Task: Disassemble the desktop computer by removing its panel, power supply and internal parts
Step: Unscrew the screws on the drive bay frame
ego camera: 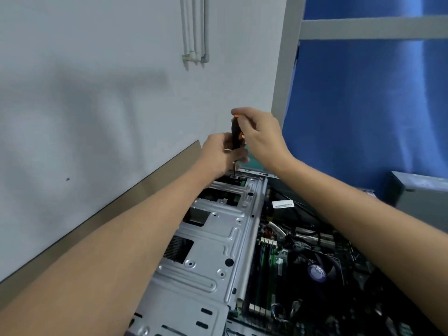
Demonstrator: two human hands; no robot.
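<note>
The open desktop computer lies flat with its side panel off. Its silver metal drive cage (208,258) fills the left half; the motherboard (303,275) with black cables, green memory sticks and a CPU fan shows on the right. A black and orange screwdriver (234,137) stands upright, its tip on a screw at the far end of the cage. My right hand (259,134) grips the handle from above. My left hand (221,156) is closed around the lower handle and shaft.
A pale wall with a brown skirting strip (121,214) runs close along the left of the case. White pipes (195,32) hang on the wall. A blue curtain (363,105) is behind at right, and a grey box (421,192) stands at the right edge.
</note>
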